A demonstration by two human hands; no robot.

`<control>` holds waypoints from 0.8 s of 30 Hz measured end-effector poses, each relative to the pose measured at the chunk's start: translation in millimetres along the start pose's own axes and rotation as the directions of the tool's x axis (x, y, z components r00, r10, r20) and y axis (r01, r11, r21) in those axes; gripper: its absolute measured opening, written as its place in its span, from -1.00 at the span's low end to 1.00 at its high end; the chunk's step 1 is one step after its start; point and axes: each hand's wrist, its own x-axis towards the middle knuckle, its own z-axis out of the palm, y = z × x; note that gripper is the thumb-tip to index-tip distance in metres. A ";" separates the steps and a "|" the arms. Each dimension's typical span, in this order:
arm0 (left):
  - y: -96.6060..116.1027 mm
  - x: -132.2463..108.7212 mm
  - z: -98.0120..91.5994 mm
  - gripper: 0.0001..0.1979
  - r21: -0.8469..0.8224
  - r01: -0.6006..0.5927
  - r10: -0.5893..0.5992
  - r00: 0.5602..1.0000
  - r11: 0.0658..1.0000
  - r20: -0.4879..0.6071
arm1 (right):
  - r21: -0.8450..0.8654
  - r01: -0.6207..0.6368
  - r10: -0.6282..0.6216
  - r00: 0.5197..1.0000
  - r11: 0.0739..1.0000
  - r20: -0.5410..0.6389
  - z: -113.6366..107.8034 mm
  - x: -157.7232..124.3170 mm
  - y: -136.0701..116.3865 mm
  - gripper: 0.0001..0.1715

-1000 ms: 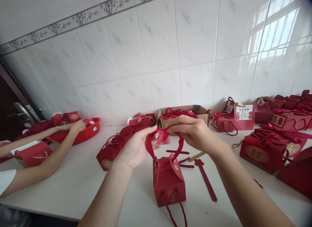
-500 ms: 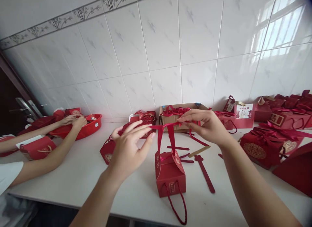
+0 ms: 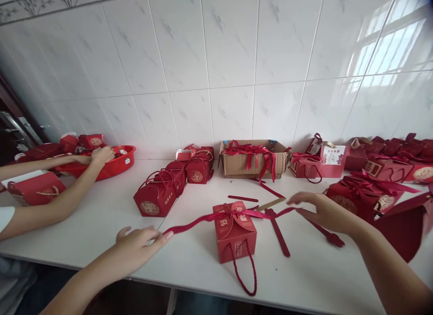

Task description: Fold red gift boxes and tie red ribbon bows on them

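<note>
A small red gift box (image 3: 236,236) with a twisted cord handle stands on the white table, its top flaps folded together. Across its top runs a red ribbon (image 3: 198,220), knotted or crossed at the middle. My left hand (image 3: 142,247) pinches one end of the ribbon, out to the left of the box. On the other side, my right hand (image 3: 323,211) pinches the opposite end. Both ribbon halves stretch sideways, the left one slightly wavy. Beside the box lie a flat red strip (image 3: 279,233) with a flower-shaped end and a gold strip (image 3: 270,204).
Behind the box is a cardboard box (image 3: 237,166) heaped with red ribbons. Folded red boxes (image 3: 158,193) stand left of it; several ribboned boxes (image 3: 355,193) crowd the right. At far left a co-worker's hands (image 3: 101,155) reach into a red basin (image 3: 117,168).
My hands have moved apart and down, left and right. The ribbon, earlier raised in loops above the box, is now drawn down tight against its top, and the flaps have closed inward.
</note>
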 end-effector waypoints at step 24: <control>74.6 7.5 99.3 -0.56 -0.197 0.271 -0.219 0.943 0.942 0.251 | 0.696 -0.115 0.026 0.990 0.709 0.137 107.5 46.3 -73.7 -0.50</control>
